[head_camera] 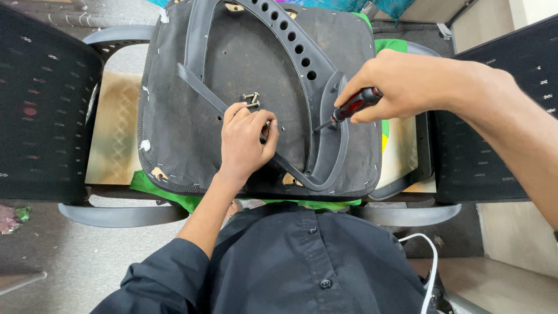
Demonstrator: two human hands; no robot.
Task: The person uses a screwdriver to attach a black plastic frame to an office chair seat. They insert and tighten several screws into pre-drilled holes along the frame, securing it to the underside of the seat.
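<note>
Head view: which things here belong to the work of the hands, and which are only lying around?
In use:
- red-handled screwdriver in the right hand
- grey plastic frame on the upturned seat cushion
- loose screws by the left hand

Lying about:
- white cable
- green cloth under the cushion
- mesh chairs at both sides

Bright even light, soft shadows, sharp focus

Right hand (401,84) presses screwdriver (349,110) against armrest frame (325,116).
</note>
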